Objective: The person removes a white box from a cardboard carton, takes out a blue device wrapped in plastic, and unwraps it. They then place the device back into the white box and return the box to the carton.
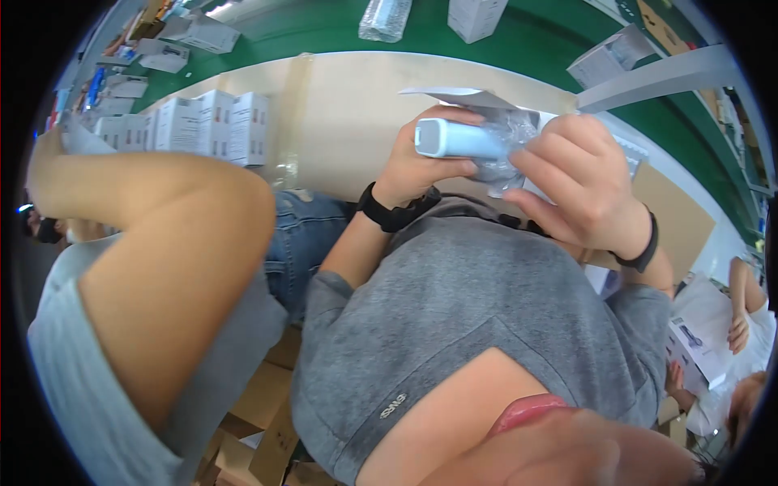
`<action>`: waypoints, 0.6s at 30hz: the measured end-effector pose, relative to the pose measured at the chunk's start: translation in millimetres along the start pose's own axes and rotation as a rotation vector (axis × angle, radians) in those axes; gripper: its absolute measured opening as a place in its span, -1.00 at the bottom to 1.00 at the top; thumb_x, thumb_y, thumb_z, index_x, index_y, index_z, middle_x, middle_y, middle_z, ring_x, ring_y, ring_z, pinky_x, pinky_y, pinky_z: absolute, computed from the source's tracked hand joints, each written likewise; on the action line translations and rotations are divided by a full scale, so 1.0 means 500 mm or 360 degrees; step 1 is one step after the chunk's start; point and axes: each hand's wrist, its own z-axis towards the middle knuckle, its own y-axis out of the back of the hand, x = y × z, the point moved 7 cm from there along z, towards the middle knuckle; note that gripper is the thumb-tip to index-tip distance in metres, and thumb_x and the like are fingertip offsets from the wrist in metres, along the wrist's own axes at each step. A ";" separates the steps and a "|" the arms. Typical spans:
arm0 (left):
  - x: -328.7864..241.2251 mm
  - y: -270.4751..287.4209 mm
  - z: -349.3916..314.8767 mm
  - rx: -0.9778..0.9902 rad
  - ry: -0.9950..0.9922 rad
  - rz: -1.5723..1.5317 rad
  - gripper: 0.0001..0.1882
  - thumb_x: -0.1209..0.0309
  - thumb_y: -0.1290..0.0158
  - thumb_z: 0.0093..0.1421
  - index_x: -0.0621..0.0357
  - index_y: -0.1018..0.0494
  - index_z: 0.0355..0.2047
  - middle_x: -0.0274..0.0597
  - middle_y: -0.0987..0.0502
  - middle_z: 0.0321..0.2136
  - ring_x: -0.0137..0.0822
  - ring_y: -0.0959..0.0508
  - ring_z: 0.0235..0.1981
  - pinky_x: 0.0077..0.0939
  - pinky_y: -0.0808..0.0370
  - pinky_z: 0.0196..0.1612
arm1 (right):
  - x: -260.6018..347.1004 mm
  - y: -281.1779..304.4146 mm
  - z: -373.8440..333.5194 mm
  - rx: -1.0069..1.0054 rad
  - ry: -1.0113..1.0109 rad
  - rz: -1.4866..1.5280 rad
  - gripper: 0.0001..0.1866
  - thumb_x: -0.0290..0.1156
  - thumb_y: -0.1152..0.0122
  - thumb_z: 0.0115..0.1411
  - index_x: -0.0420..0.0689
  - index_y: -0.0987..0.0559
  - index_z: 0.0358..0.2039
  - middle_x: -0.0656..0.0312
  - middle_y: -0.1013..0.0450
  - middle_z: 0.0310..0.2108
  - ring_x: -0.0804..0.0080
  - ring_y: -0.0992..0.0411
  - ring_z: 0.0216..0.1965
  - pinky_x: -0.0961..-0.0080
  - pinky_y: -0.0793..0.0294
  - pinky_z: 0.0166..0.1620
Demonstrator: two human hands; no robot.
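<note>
My left hand (411, 155) wraps its fingers and thumb round a light blue device (455, 139) with rounded edges, its end facing left. Clear plastic wrap (512, 150) covers the device's right part. Closed over that wrap, the fingertips of my right hand (585, 182) pinch its right side. Just behind the device, a white carton flap (463, 98) sticks out above my left fingers; whether that hand also grips the carton cannot be told. Black bands circle both my wrists.
White printed boxes (212, 125) stand in a row at left on the beige board (344, 101). Beyond, the green table (308, 28) bears a wrapped item (385, 19) and cartons. A co-worker's bent arm (182, 219) is close on my left; another person holds a printed box (697, 348) at right.
</note>
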 end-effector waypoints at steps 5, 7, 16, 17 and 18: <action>-0.061 0.021 -0.003 -0.0036 -0.0437 -0.0209 -0.24 0.39 -0.28 -0.20 0.29 -0.21 0.03 0.00 -0.22 0.07 -0.21 -0.25 0.08 -0.37 -0.23 0.06 | 0.020 0.020 0.013 -0.0097 0.0271 -0.0045 -0.63 -0.31 -0.27 -0.27 -0.23 -0.49 -0.41 0.17 -0.36 -0.49 0.12 -0.36 -0.22 0.20 -0.33 -0.24; -0.084 0.019 -0.003 -0.0002 -0.0492 -0.0136 -0.22 0.39 -0.27 -0.18 0.30 -0.18 0.06 0.01 -0.20 0.08 -0.20 -0.22 0.11 -0.36 -0.22 0.08 | 0.019 0.020 0.015 -0.0112 0.0296 -0.0066 -0.64 -0.30 -0.26 -0.28 -0.22 -0.50 -0.42 0.17 -0.36 -0.48 0.10 -0.35 -0.19 0.17 -0.33 -0.22; -0.180 -0.035 -0.046 -0.0144 -0.1213 0.1892 -0.56 0.47 -0.26 -0.27 0.09 -0.51 -0.26 0.09 -0.16 0.09 0.22 -0.12 0.12 -0.10 -0.21 0.08 | -0.093 0.008 0.012 -0.0227 -0.0352 0.0720 -0.85 -0.46 -0.13 0.00 -0.29 -0.53 -0.44 0.10 -0.38 -0.25 0.30 -0.39 -0.27 0.49 -0.39 -0.27; -0.181 -0.039 -0.049 -0.0180 -0.1289 0.2030 -0.60 0.48 -0.26 -0.29 0.07 -0.54 -0.32 0.11 -0.16 0.09 0.26 -0.12 0.11 -0.08 -0.22 0.06 | -0.101 0.002 0.013 -0.0254 -0.0336 0.0763 -0.85 -0.47 -0.11 0.04 -0.30 -0.53 -0.43 0.09 -0.38 -0.23 0.32 -0.39 -0.29 0.53 -0.38 -0.28; -0.183 -0.042 -0.054 -0.0227 -0.1361 0.2182 -0.64 0.49 -0.26 -0.31 0.05 -0.56 -0.37 0.12 -0.16 0.08 0.30 -0.11 0.10 -0.06 -0.24 0.05 | -0.103 -0.001 0.016 -0.0281 -0.0307 0.0816 -0.86 -0.48 -0.08 0.07 -0.31 -0.53 -0.43 0.08 -0.38 -0.21 0.34 -0.39 -0.31 0.56 -0.38 -0.30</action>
